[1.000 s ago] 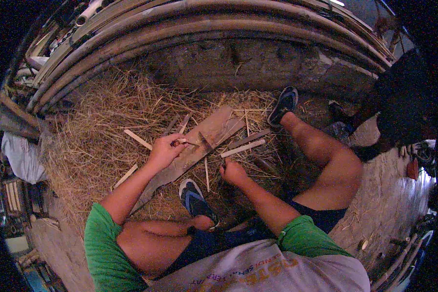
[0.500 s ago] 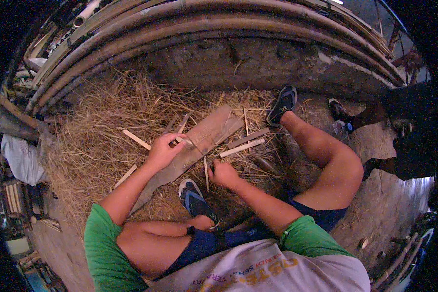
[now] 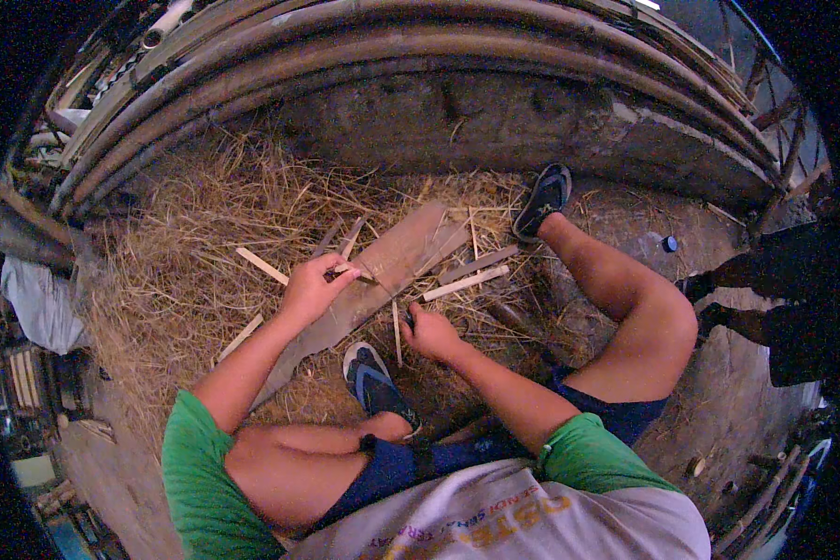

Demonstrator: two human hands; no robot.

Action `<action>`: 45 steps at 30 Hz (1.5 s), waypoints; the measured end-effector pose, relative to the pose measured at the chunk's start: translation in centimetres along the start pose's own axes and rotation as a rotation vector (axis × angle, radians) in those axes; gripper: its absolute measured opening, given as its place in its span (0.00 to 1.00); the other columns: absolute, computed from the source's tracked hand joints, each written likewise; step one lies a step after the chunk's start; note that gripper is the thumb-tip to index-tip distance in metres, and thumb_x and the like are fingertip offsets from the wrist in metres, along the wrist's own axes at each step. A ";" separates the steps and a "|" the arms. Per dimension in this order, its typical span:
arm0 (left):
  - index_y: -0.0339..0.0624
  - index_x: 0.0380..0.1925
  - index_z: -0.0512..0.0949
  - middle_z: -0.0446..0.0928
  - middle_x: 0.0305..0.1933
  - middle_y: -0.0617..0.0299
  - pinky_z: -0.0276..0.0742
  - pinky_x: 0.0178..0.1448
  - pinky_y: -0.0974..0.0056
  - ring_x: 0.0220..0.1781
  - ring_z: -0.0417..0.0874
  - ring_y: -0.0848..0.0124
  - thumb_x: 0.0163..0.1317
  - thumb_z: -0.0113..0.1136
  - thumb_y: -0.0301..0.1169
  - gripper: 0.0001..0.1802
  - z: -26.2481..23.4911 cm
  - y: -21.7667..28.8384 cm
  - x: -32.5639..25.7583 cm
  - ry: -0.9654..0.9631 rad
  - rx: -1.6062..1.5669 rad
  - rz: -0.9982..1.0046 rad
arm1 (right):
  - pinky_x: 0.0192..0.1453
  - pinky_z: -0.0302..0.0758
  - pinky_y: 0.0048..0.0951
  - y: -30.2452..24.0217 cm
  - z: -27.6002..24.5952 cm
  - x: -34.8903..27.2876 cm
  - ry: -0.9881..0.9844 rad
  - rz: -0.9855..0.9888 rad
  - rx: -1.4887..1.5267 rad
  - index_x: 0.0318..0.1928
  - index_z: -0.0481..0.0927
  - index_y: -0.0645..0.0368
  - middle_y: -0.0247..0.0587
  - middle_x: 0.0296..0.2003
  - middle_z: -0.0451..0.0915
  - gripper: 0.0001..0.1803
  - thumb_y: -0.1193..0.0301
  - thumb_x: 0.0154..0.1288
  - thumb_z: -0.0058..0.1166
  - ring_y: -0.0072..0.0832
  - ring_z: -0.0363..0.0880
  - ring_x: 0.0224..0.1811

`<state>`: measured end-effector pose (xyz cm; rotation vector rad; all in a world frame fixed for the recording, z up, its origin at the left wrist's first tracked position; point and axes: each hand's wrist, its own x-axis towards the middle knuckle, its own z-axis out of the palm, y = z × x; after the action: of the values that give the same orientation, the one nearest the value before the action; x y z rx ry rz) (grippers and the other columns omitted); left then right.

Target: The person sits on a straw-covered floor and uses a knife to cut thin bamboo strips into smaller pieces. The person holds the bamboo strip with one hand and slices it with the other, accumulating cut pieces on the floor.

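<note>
My left hand (image 3: 314, 287) is closed in a pinch on a short pale bamboo strip (image 3: 347, 269) above a wooden board (image 3: 397, 241). My right hand (image 3: 431, 334) is closed round the dark handle of what looks like a knife (image 3: 409, 320). From that fist a thin dark blade slants up and left toward the strip; its tip is hard to make out. Next to the right hand lie a pale bamboo strip (image 3: 465, 283), a darker strip (image 3: 478, 265) and a narrow upright one (image 3: 397, 333).
Straw-like shavings (image 3: 187, 243) cover the ground on the left, with a pale stick (image 3: 262, 266) on them. Long bamboo poles (image 3: 420, 49) rest along a low wall (image 3: 392, 121). My sandalled feet flank the board. A bottle with a blue cap (image 3: 669, 245) and another person's legs (image 3: 733, 322) are at right.
The other person at right has shifted, and the dark foot behind the bottle is gone from there. My hands have barely moved.
</note>
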<state>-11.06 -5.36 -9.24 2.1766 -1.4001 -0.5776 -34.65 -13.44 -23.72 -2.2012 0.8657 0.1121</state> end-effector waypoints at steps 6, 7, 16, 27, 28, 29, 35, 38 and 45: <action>0.46 0.45 0.83 0.83 0.30 0.55 0.78 0.38 0.59 0.31 0.85 0.65 0.61 0.70 0.43 0.17 0.5 -0.2 -0.1 0.087 -0.101 0.004 | 0.49 0.78 0.57 -0.1 -0.9 -0.1 -0.016 0.098 0.023 0.55 0.66 0.66 0.67 0.37 0.81 0.28 0.58 0.66 0.56 0.60 0.82 0.42; 0.46 0.45 0.83 0.83 0.29 0.56 0.77 0.37 0.60 0.30 0.85 0.67 0.61 0.70 0.43 0.18 0.6 -0.3 -0.1 0.069 -0.125 -0.033 | 0.49 0.78 0.57 0.0 -1.0 -0.1 -0.008 0.083 0.026 0.56 0.65 0.66 0.68 0.37 0.81 0.28 0.59 0.65 0.56 0.60 0.82 0.43; 0.45 0.47 0.83 0.83 0.30 0.62 0.77 0.35 0.67 0.30 0.83 0.77 0.65 0.67 0.39 0.15 1.2 -0.6 0.4 -0.105 -0.382 -0.031 | 0.52 0.77 0.55 1.0 -0.8 0.7 -0.050 0.079 0.033 0.60 0.66 0.65 0.67 0.41 0.82 0.29 0.61 0.65 0.57 0.62 0.81 0.45; 0.43 0.51 0.81 0.83 0.38 0.65 0.79 0.37 0.71 0.34 0.83 0.78 0.71 0.61 0.41 0.17 1.9 0.8 1.1 -0.189 -0.651 -0.135 | 0.53 0.78 0.54 0.7 -1.2 0.7 -0.048 0.078 0.047 0.61 0.67 0.64 0.68 0.42 0.82 0.29 0.59 0.68 0.54 0.61 0.81 0.46; 0.43 0.51 0.81 0.83 0.39 0.64 0.80 0.37 0.71 0.35 0.82 0.78 0.71 0.61 0.41 0.16 1.9 0.8 1.2 -0.224 -0.668 -0.218 | 0.52 0.78 0.54 0.8 -1.1 0.6 -0.027 0.062 0.057 0.61 0.67 0.64 0.68 0.41 0.82 0.29 0.59 0.68 0.55 0.61 0.81 0.46; 0.43 0.50 0.82 0.83 0.39 0.64 0.79 0.37 0.72 0.35 0.82 0.79 0.71 0.61 0.41 0.16 1.9 0.7 1.3 -0.225 -0.663 -0.189 | 0.52 0.78 0.54 0.9 -1.1 0.7 -0.033 0.075 0.060 0.61 0.67 0.64 0.68 0.41 0.82 0.29 0.59 0.68 0.55 0.61 0.81 0.46; 0.40 0.41 0.83 0.80 0.33 0.59 0.79 0.38 0.67 0.32 0.81 0.71 0.65 0.66 0.43 0.17 0.7 0.3 2.3 0.079 -0.261 0.102 | 0.53 0.77 0.53 1.4 -0.8 0.9 -0.016 0.046 0.068 0.59 0.67 0.64 0.67 0.44 0.81 0.27 0.59 0.68 0.55 0.61 0.80 0.48; 0.38 0.39 0.82 0.79 0.33 0.54 0.79 0.42 0.60 0.32 0.81 0.62 0.63 0.67 0.41 0.16 0.1 -0.1 2.6 0.220 -0.052 0.208 | 0.54 0.76 0.53 1.1 -1.1 1.0 -0.032 0.048 0.064 0.58 0.67 0.64 0.67 0.44 0.81 0.27 0.59 0.67 0.55 0.61 0.80 0.49; 0.38 0.40 0.81 0.82 0.43 0.46 0.78 0.51 0.47 0.45 0.83 0.45 0.66 0.61 0.40 0.15 -1.2 -2.2 2.0 0.034 0.233 0.153 | 0.54 0.77 0.53 0.9 -1.6 0.9 -0.055 0.179 0.029 0.59 0.67 0.63 0.65 0.44 0.82 0.31 0.56 0.65 0.58 0.58 0.81 0.49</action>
<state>-7.98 -6.22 -9.79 2.2162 -1.6700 -0.3339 -34.84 -15.46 -23.41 -2.0806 1.0261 0.2440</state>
